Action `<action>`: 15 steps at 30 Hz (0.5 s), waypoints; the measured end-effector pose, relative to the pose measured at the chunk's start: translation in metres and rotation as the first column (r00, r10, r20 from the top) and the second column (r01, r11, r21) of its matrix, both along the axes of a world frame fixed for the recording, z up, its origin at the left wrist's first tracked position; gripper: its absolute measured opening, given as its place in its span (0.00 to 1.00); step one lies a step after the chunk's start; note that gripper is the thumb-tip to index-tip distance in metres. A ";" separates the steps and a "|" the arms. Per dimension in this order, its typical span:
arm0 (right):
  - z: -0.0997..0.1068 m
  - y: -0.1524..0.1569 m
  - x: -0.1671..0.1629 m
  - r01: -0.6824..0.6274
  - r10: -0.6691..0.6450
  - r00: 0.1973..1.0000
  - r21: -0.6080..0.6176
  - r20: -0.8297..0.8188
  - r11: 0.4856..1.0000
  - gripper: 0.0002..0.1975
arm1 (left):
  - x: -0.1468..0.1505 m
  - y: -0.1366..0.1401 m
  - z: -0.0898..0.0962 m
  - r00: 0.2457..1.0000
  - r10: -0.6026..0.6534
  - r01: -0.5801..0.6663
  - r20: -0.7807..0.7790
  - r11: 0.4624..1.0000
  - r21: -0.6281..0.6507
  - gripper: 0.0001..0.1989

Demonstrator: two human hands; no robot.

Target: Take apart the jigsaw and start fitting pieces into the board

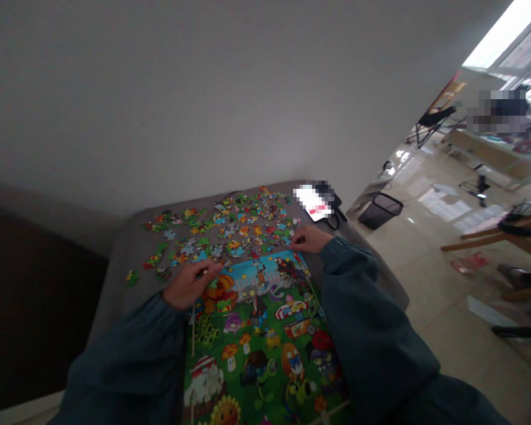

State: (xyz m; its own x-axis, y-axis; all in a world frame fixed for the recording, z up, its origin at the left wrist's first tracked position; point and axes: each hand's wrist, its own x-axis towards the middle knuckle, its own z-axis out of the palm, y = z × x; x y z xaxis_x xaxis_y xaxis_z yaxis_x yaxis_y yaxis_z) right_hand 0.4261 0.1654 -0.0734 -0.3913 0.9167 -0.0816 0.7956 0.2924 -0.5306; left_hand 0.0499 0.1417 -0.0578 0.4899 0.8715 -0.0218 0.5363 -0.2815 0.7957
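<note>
A colourful cartoon jigsaw picture (pixel 265 336) of plants and zombies lies in front of me on a grey-covered table. Loose jigsaw pieces (pixel 243 230) are scattered beyond its far edge. My left hand (pixel 191 284) rests at the picture's far left corner, fingers curled and thumb reaching toward the blue strip; whatever is between them is hidden. By the far right corner, my right hand (pixel 310 239) has thumb and fingertips pinched together among the nearest pieces. Anything in that pinch is too small to make out.
A bright-screened phone (pixel 310 202) lies at the table's far right, with a dark, partly blurred item beside it. A plain wall (pixel 230 106) rises behind the table. On the tiled floor to the right stand a black waste bin (pixel 379 211) and wooden furniture legs (pixel 482 236).
</note>
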 end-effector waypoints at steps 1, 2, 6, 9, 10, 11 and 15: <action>0.000 0.000 0.000 -0.004 0.004 1.000 -0.010 -0.003 1.000 0.07 | 0.004 -0.002 -0.001 0.999 -0.040 0.040 -0.013 0.999 -0.005 0.24; 0.000 0.000 -0.001 -0.002 0.002 1.000 -0.014 -0.007 1.000 0.06 | 0.007 -0.004 -0.002 0.997 -0.074 0.074 -0.021 0.997 -0.009 0.24; 0.003 0.000 0.001 0.101 -0.100 0.995 0.061 -0.011 0.993 0.06 | 0.018 -0.007 -0.005 0.989 -0.144 0.144 -0.009 0.989 -0.010 0.24; 0.007 0.002 0.005 0.244 -0.244 0.970 0.168 -0.021 0.955 0.11 | 0.020 -0.007 -0.007 0.993 -0.116 0.116 0.010 0.993 0.000 0.25; 0.008 0.002 0.006 0.282 -0.282 0.959 0.197 -0.026 0.939 0.12 | 0.020 -0.006 -0.007 0.995 -0.095 0.095 0.016 0.995 0.005 0.25; 0.009 0.002 0.007 0.312 -0.313 0.949 0.221 -0.031 0.924 0.12 | 0.020 -0.006 -0.007 0.997 -0.073 0.073 0.023 0.997 0.008 0.26; 0.012 0.001 0.009 0.385 -0.390 0.920 0.284 -0.043 0.878 0.12 | 0.020 -0.004 -0.009 0.999 0.022 -0.022 0.049 1.000 -0.002 0.28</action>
